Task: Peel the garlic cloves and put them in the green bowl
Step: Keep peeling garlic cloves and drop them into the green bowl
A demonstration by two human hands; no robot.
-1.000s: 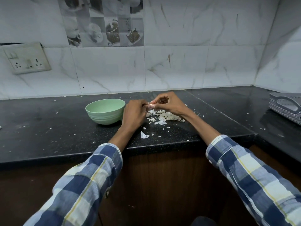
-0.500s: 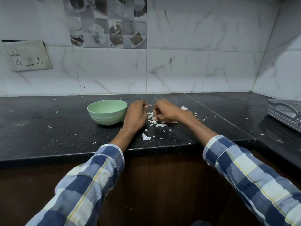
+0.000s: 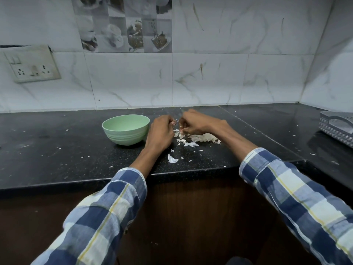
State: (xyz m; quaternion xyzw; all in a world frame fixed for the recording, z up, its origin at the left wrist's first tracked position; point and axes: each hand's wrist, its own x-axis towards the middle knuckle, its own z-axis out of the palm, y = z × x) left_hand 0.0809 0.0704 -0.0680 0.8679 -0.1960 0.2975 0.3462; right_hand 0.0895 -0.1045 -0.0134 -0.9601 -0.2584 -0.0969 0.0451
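Low over the black bench [image 3: 57, 150], both hands curl knuckles-up, fingertips nearly meeting: the left hand [image 3: 160, 131] and right hand [image 3: 193, 123] pinch something tiny, whether a garlic clove cannot be told. White marble tiles back the bench. Beside the left hand sits the green bowl [image 3: 126, 129], contents hidden; garlic skins [image 3: 198, 138] lie under the right.

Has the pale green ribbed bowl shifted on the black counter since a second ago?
No. The pale green ribbed bowl sits as before, just left of the left hand and the papery white garlic skins; only the head camera moved.
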